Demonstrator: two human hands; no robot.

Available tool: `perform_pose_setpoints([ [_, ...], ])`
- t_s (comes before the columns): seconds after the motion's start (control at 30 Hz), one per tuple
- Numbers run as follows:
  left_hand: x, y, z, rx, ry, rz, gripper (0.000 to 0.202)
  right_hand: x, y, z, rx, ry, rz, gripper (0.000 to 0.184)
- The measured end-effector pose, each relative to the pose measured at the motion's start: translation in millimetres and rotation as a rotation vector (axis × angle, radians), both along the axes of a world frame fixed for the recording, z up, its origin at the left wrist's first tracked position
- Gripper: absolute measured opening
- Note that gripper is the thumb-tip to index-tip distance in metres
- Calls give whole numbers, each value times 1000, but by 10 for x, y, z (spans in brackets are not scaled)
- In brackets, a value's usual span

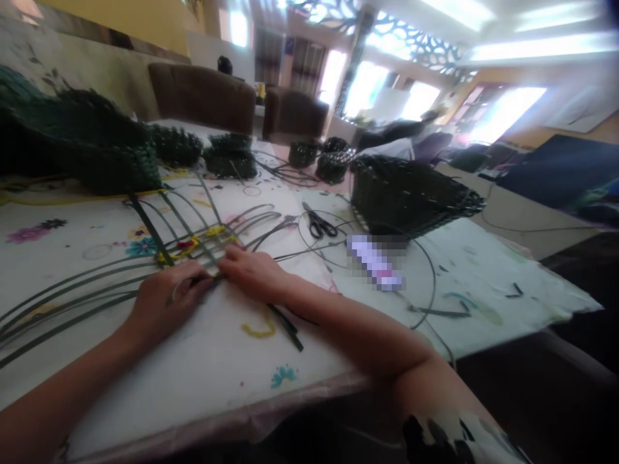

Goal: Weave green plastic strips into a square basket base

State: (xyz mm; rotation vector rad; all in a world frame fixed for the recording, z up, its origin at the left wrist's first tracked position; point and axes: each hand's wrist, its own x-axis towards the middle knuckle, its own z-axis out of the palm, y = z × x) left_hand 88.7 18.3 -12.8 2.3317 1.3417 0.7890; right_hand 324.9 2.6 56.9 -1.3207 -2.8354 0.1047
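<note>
A flat open weave of dark green strips [151, 229] lies on the flowered tablecloth, its long ends fanning out to the left, the back and the right. Yellow ties [216, 230] wrap several crossings, with a small red bit [184, 245] among them. My left hand [169, 296] is closed at the near edge of the weave, thumb and fingers pinching a strip. Right beside it, my right hand [254, 274] has its fingers curled onto the same edge. The fingertips partly hide what they grip. A loose yellow piece of twine [258, 330] rests near my right forearm.
Black-handled scissors [319, 224] lie beyond my right hand, close to a pixelated pale object [372, 261]. A big dark woven basket [401, 193] stands at right, another [106, 142] at left. Smaller baskets [232, 154] line the back. Loose strips [440, 312] curl over the right side.
</note>
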Motion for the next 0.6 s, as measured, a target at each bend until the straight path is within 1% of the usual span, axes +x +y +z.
perform_pose_setpoints([
  [0.1, -12, 7, -14, -17, -23, -6, 35, -32, -66, 41, 34, -66, 8, 32],
  [0.23, 2, -6, 29, -32, -22, 6, 36, -88, -110, 37, 103, -115, 21, 38],
  [0.33, 23, -25, 64, -11, -22, 10, 36, -95, -94, 32, 141, -114, 34, 36],
  [0.47, 44, -59, 105, 1, 28, 21, 38, -80, -60, 28, 161, -82, 97, 31],
  [0.6, 63, -76, 146, -20, 64, 48, 40, -81, -38, -2, 178, -53, 126, 34],
])
